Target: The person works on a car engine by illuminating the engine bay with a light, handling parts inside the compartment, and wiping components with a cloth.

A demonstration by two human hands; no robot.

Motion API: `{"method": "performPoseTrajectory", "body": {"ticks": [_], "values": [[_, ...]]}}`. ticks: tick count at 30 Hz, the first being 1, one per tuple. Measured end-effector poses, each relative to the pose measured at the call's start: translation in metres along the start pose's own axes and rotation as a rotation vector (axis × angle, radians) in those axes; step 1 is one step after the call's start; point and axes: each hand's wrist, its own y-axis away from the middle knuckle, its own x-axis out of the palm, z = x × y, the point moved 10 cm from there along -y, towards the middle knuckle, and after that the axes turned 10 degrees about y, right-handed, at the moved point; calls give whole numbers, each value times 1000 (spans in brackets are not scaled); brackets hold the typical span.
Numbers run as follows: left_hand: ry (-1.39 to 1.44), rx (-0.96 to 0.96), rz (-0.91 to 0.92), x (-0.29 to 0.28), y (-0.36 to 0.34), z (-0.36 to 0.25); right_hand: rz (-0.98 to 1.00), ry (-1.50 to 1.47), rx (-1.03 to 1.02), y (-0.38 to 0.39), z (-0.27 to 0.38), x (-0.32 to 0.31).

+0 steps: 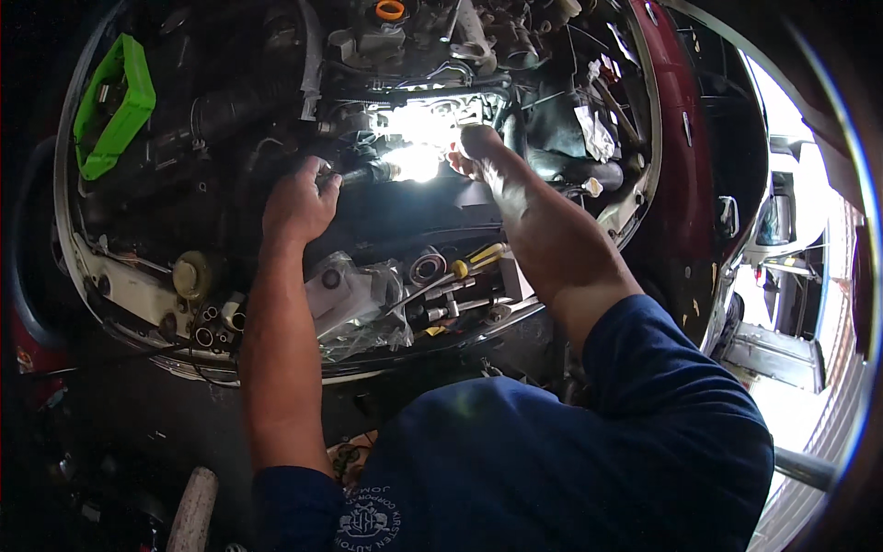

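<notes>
In the head view, my left hand (303, 198) is closed at the near side of the engine (382, 41), its fingers curled on something dark that I cannot make out. Just right of it, a dark cylinder (366, 172) runs toward a very bright light (416, 162). My right hand (480, 155) reaches into the lit engine parts beside that glare, fingers bent; what they hold is hidden. Glare washes out the parts between my hands.
A green tray (124, 129) holding small parts sits at the left. Along the front edge lie plastic bags (359, 308), screwdrivers (483, 253), sockets and rings (210, 322). An orange ring (389, 10) is on the engine. Red bodywork (676, 120) borders the right.
</notes>
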Motion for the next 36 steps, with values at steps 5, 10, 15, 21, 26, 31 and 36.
{"method": "performPoseTrajectory", "body": {"ticks": [5,10,15,21,26,31,36], "values": [[-6,21,-26,-3,1,-1,-21,-152,120,13,-11,0],[12,26,-45,-4,1,0,-71,78,92,16,1,1],[-23,15,-29,-5,1,-2,-36,39,125,27,7,3],[-20,0,-16,-4,2,1,-236,-280,70,28,0,3],[-36,34,-58,-8,3,-1,-131,-87,135,35,6,8],[-33,26,-43,-8,2,-1,-107,12,55,42,16,6],[-13,43,-43,-4,2,-3,-141,67,-9,38,16,3]]}}
